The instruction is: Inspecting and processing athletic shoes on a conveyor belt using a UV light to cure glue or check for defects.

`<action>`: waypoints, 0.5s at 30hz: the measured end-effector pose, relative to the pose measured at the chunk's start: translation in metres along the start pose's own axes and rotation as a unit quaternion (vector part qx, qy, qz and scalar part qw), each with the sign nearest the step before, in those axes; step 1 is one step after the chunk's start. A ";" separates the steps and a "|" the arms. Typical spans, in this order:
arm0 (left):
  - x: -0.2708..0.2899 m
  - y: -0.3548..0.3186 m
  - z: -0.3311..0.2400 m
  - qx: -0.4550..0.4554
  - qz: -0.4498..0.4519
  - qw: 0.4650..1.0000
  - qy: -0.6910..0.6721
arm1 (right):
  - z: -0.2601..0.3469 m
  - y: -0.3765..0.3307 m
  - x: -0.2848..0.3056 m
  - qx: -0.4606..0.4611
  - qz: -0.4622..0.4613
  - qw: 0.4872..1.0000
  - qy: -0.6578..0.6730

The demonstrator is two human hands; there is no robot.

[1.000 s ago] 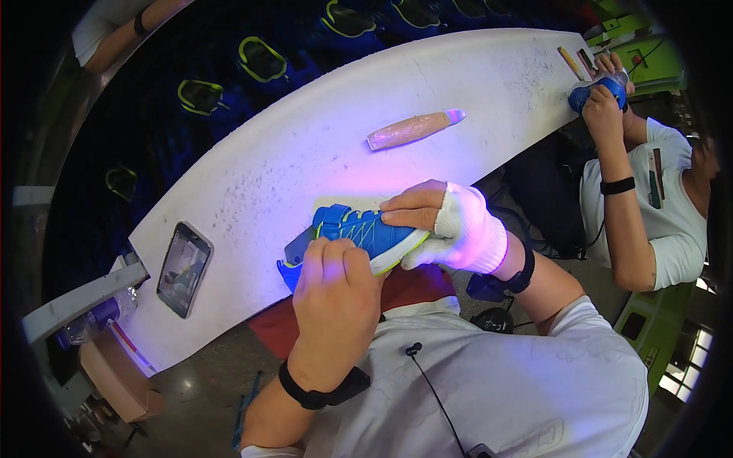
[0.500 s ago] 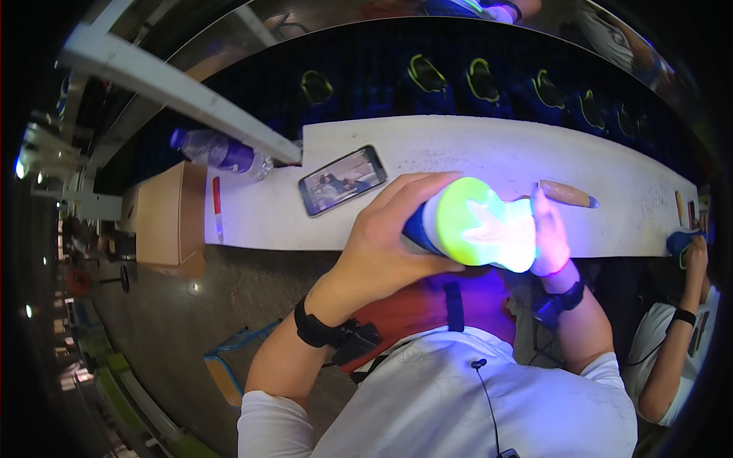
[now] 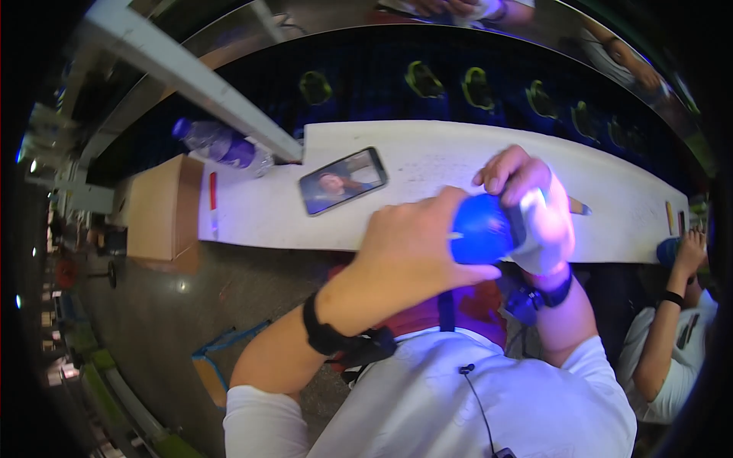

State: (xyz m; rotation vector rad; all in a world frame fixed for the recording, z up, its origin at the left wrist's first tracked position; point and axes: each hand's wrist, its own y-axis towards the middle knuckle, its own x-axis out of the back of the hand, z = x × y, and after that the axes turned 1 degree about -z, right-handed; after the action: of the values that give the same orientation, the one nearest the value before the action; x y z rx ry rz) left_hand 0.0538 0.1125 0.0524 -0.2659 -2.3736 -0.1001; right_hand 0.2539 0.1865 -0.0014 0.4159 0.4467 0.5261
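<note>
Above the near edge of the white worktable (image 3: 427, 153) I hold a blue shoe (image 3: 481, 229) in both hands, its smooth rounded end showing. My left hand (image 3: 405, 240) is closed around this end from the left, thumb below. From the right, my right hand (image 3: 534, 202) grips the other part with bent fingers. Bright violet-white light falls on that hand and washes out detail; much of the shoe is hidden behind it. A wooden-handled tool (image 3: 580, 207) lies on the table just behind my right hand, mostly covered.
A phone (image 3: 343, 182) with a lit screen lies on the table. Left are a red-handled knife (image 3: 213, 195), a plastic bottle (image 3: 221, 145), a cardboard box (image 3: 164, 210) and a slanting white post (image 3: 191, 72). Several lime-collared shoes (image 3: 477, 88) stand beyond. A co-worker's hand (image 3: 692, 248) is at right.
I have turned the shoe: its lime-and-white sole faced up before, now its blue rounded part does. My right hand has moved up over its far side. The phone's picture has changed.
</note>
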 end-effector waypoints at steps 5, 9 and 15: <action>-0.002 0.001 0.020 0.024 -0.068 0.988 -0.134 | -0.019 0.031 -0.003 -0.153 -0.085 0.932 0.319; -0.002 0.002 0.025 0.104 -0.073 0.983 -0.136 | -0.017 0.040 -0.013 -0.214 0.042 0.963 0.158; 0.006 0.043 0.005 0.048 -0.061 0.996 -0.046 | -0.012 0.054 0.004 -0.106 0.090 0.985 -0.104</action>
State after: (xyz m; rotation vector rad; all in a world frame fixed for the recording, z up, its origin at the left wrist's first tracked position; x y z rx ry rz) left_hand 0.0559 0.1565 0.0528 -0.0799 -2.4779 -0.0323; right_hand 0.2303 0.2346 0.0137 0.3031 0.1500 0.6907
